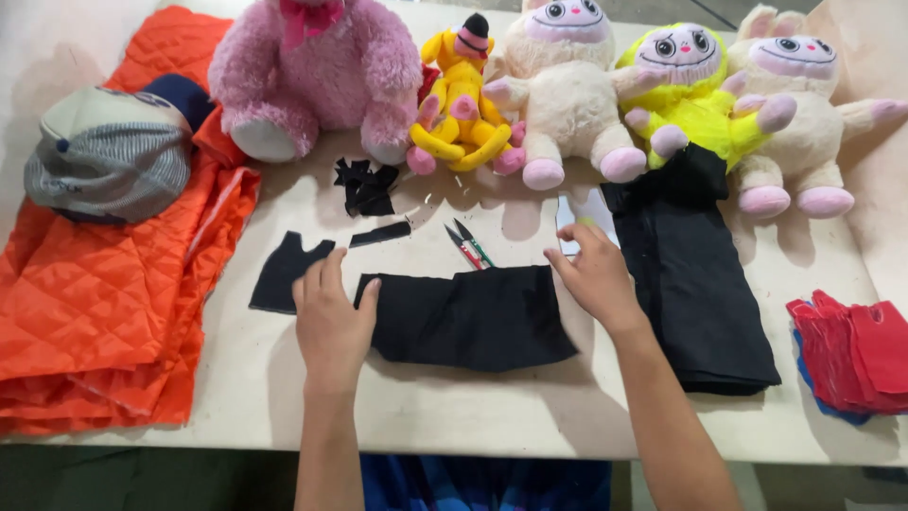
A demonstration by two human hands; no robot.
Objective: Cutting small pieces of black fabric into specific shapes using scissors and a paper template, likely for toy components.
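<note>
A flat piece of black fabric point(473, 317) lies on the table in front of me. My left hand point(331, 317) rests flat at its left end, fingers apart, partly over a smaller cut black piece point(279, 270). My right hand point(591, 274) presses on the fabric's upper right corner with fingers spread. Small thread snips point(470, 246) with a red and green grip lie just above the fabric, between my hands. Neither hand grips anything.
Black scraps point(367, 187) and a black strip point(380, 234) lie behind the fabric. A folded black cloth stack point(695, 284) is at right, red cut pieces point(851, 355) beyond it. An orange quilted cloth point(104, 293) with a cap point(109, 156) lies left. Several plush toys point(567, 85) line the back.
</note>
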